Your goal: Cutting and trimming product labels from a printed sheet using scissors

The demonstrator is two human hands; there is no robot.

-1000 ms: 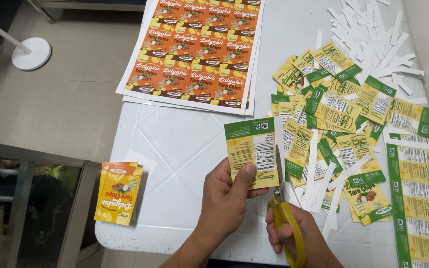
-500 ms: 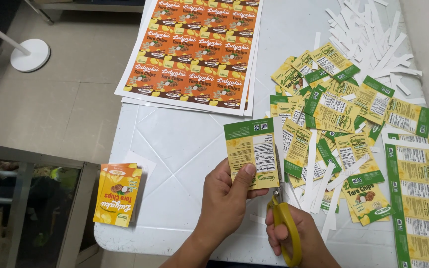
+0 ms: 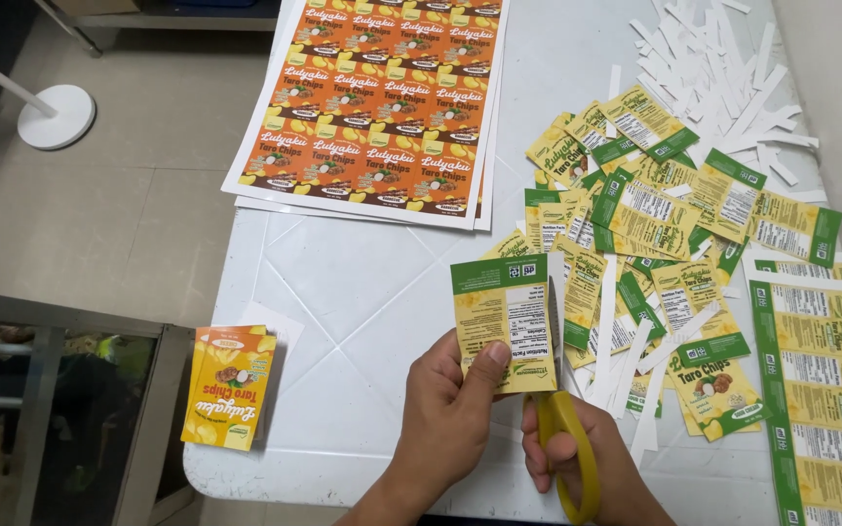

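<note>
White tiled counter (image 3: 343,282) over a beige floor, with a round white stand base (image 3: 56,117) off at the upper left. At the far edge — a stack of uncut orange label sheets (image 3: 382,97), rectangular, printed in rows. At the upper right, a heap of thin white paper strips (image 3: 733,78). Below that, a loose pile of cut yellow-and-green labels (image 3: 655,214), overlapping at all angles. Along the right edge, long uncut strips of yellow labels with green borders (image 3: 811,370), running near to far. At the near left corner, a small stack of yellow-orange labels (image 3: 229,387), lying upside down to the camera.

Near the front edge, just above the counter: left hand (image 3: 450,419) pinching one yellow label (image 3: 504,321) between thumb and fingers, upright, long axis running away from the camera, green band at the far end. Right hand (image 3: 587,468) closed around the yellow handles of scissors (image 3: 567,448), blades hidden behind the label's lower right edge.
</note>
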